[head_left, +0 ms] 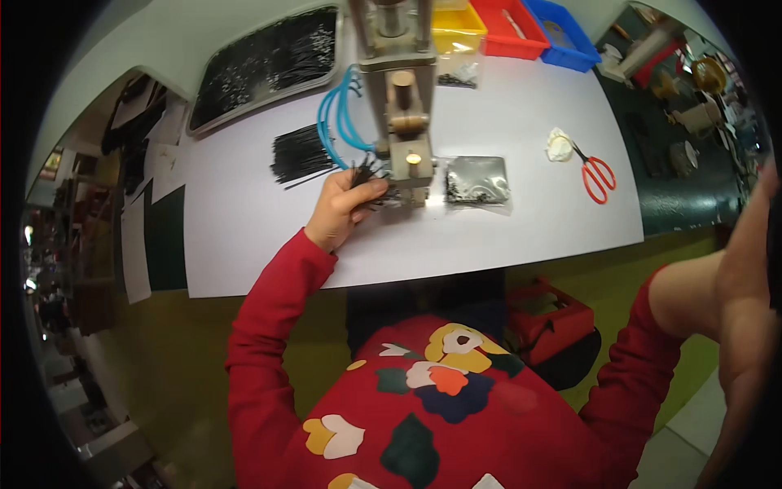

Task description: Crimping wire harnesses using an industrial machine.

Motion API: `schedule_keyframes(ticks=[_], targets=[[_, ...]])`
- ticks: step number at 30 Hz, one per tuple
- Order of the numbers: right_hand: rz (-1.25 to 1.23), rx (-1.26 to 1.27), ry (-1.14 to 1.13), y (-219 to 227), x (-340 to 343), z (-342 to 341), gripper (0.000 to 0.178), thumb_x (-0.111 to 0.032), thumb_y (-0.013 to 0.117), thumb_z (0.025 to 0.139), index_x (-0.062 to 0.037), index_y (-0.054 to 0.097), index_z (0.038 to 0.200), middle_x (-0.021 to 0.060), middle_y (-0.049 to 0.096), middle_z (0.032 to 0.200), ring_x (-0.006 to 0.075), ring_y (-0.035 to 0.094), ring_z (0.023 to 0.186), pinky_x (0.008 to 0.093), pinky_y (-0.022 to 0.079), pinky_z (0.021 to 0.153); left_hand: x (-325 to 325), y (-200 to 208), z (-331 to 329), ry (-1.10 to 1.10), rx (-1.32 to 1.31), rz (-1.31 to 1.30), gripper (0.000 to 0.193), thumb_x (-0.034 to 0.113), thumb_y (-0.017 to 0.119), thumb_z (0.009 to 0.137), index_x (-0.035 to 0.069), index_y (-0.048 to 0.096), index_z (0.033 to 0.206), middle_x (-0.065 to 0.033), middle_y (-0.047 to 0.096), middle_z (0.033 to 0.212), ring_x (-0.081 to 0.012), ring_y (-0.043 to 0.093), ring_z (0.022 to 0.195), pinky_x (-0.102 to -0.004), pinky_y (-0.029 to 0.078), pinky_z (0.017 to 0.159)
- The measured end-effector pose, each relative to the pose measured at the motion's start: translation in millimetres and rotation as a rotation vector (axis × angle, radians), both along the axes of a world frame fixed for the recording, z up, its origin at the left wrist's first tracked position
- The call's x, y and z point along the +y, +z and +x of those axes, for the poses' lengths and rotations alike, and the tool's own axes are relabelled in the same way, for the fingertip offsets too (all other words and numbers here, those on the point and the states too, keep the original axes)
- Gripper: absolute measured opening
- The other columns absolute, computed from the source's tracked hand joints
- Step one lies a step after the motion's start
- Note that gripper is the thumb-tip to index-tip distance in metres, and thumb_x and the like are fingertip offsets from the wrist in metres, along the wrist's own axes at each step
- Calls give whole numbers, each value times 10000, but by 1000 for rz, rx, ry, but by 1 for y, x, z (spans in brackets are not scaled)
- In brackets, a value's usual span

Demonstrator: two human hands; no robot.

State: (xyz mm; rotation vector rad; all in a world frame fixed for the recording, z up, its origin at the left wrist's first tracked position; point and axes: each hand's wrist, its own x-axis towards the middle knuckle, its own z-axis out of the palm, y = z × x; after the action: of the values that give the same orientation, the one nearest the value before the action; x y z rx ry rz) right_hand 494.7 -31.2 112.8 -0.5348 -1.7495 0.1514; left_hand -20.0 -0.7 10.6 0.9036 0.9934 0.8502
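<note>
My left hand (338,208) is closed around a bunch of thin black wires (364,171), whose ends fan out above the fingers. It is close to the lower head of a metal bench press (410,159), on that head's left side. Just beyond the hand, a flat pile of similar black wires (300,153) lies on the white tabletop (521,232). At the far right, my right hand (743,301) is raised near the camera, away from the table. The picture's dark rim cuts it off, so its fingers cannot be made out clearly.
Blue air hoses (342,122) curve beside the press. A tray (269,69) of black wires stands at the back left. Yellow (458,28), red (509,28) and blue (564,34) bins line the back. Right of the press lie a clear bag (477,181) and red-handled scissors (599,178).
</note>
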Motion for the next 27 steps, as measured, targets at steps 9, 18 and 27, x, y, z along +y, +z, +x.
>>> schedule_keyframes(ticks=[9, 18, 27], targets=[[237, -82, -121, 45, -70, 62, 661, -492, 466, 816, -15, 358, 1262, 219, 437, 1189, 311, 469, 1000, 388, 373, 874, 12, -8, 20, -78, -56, 8, 102, 102, 556, 731, 22, 535, 790, 7, 482, 616, -28, 304, 408, -170, 227, 393], [604, -130, -123, 50, -87, 98, 593, -437, 464, 834, -31, 366, 1255, 201, 434, 1203, 315, 467, 1006, 396, 366, 893, -5, -6, 8, -92, 30, 28, 135, 123, 537, 714, -1, 551, 765, -14, 505, 608, -27, 323, 398, -176, 248, 385], [641, -52, -135, 58, -61, 87, 528, -383, 461, 851, -46, 374, 1248, 183, 430, 1216, 318, 465, 1012, 403, 359, 911, 1, -4, 10, -84, 83, 8, 130, 138, 554, 723, 20, 560, 779, -5, 512, 607, -23, 342, 397, -165, 250, 361]])
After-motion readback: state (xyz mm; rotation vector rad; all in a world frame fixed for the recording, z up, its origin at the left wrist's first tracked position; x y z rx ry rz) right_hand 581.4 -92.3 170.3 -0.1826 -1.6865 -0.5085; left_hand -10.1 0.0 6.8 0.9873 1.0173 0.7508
